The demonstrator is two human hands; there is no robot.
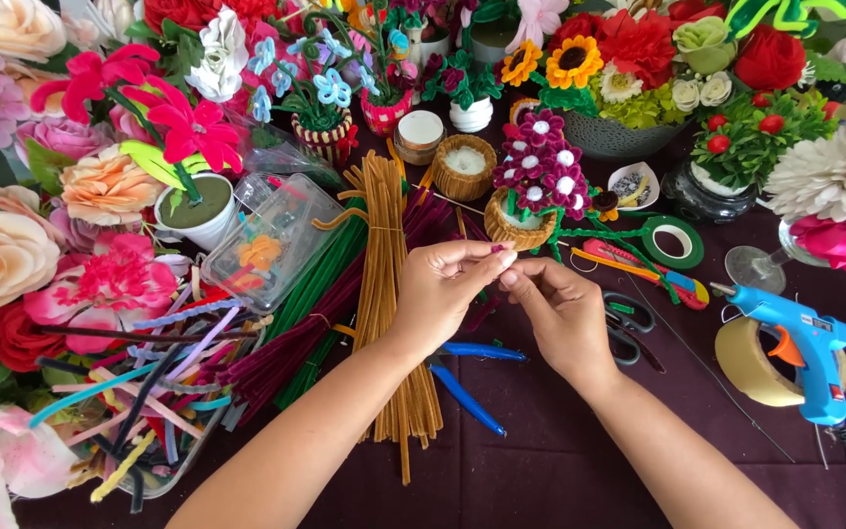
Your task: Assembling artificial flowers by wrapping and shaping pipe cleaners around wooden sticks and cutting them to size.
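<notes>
The bundle of pipe cleaners (pixel 389 294) is being taken as the landmark. Just right of it, the left hand (pixel 447 294) and right hand (pixel 562 318) are being held together above the table (pixel 560 460). Pliers (pixel 472 377) are lying below the hands. Behind the bundle, a small basket (pixel 464 167) is standing. Far right, a glue gun (pixel 800 348) is resting against a tape roll (pixel 751 367). Left of the bundle, a plastic box (pixel 271 240) is lying.
</notes>
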